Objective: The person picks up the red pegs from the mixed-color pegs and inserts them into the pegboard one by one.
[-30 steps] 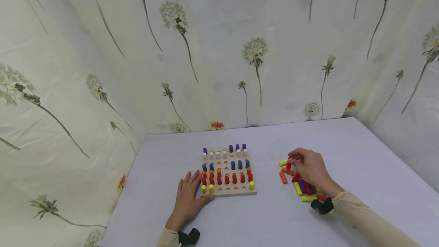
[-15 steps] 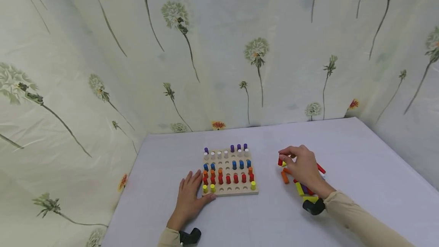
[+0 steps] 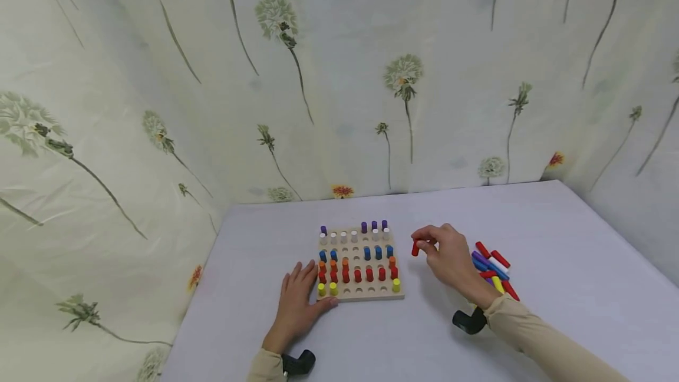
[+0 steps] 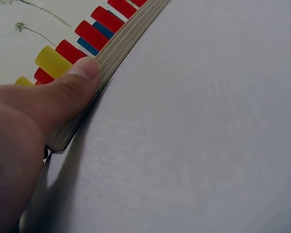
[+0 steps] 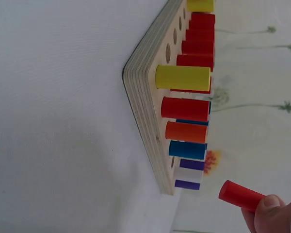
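A wooden pegboard (image 3: 365, 294) stands on the table with rows of purple, white, blue, orange, red and yellow pegs. My left hand (image 3: 298, 300) rests at its near left corner, fingers stretched along the left side. In the left wrist view the thumb (image 4: 82, 73) lies on the front edge, beside a yellow peg (image 4: 52, 62). Right of the board, my right hand (image 3: 450, 257) pinches a red peg (image 3: 415, 247) between thumb and fingertips, raised over the table. The right wrist view shows this red peg (image 5: 240, 195) tilted, apart from the board's pegs.
Loose pegs (image 3: 490, 265) in red, blue, purple, white and yellow lie in a pile to the right, partly hidden by the right forearm. Bare holes (image 3: 359, 290) show along the board's front row. A floral curtain (image 3: 339, 75) hangs behind the white table (image 3: 382, 341).
My right hand has lifted the red peg from the pile and carried it left toward the board. More of the pile shows behind the hand. My left hand stays at the board's corner.
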`<state>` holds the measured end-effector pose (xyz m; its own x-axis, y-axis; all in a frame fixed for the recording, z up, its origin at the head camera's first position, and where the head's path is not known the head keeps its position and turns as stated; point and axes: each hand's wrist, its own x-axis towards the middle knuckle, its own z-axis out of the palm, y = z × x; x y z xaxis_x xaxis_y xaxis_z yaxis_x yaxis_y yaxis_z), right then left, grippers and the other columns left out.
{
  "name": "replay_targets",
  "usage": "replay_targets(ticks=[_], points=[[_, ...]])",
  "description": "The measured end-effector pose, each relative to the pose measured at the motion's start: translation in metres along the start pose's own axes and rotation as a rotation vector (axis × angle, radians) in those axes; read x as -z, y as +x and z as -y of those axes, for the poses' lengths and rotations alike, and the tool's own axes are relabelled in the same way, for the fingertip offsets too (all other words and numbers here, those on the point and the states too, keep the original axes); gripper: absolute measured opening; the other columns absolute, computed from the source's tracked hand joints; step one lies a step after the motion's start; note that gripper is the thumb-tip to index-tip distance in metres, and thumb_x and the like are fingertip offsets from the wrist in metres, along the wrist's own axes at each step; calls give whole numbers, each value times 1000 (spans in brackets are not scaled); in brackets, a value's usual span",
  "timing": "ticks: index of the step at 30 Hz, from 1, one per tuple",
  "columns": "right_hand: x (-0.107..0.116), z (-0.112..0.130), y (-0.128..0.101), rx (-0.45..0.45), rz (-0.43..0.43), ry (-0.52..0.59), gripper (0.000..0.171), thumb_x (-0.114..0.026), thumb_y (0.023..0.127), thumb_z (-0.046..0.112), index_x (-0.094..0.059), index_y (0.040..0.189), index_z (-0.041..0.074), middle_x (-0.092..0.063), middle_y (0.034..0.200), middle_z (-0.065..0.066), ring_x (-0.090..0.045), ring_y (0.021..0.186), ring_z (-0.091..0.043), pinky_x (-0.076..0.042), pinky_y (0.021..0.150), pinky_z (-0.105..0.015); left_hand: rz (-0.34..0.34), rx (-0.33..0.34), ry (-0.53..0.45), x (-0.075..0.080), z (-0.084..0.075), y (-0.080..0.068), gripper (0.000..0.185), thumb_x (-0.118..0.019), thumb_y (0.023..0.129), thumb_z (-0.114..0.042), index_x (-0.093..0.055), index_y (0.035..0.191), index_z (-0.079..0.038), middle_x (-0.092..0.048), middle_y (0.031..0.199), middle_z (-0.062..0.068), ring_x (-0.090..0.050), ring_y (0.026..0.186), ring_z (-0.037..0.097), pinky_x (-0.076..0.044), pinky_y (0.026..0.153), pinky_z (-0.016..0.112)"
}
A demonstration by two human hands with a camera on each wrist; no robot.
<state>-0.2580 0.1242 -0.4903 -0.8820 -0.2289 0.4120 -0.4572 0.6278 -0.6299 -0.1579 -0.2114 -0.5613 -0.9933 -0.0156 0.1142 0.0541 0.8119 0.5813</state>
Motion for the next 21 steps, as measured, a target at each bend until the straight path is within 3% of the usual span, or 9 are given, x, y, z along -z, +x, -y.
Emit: replay_targets(ticks=[21], points=[[-22,30,18,-12,48,48,11,-77,97,9,-75,108,5,-73,91,-6,-58,91,-23,-47,73,-32,-1,0,11,2,-3,0,91,-79,89,-58,-51,157,-6,-44,168,12,-24,162,41,-13,131,67]])
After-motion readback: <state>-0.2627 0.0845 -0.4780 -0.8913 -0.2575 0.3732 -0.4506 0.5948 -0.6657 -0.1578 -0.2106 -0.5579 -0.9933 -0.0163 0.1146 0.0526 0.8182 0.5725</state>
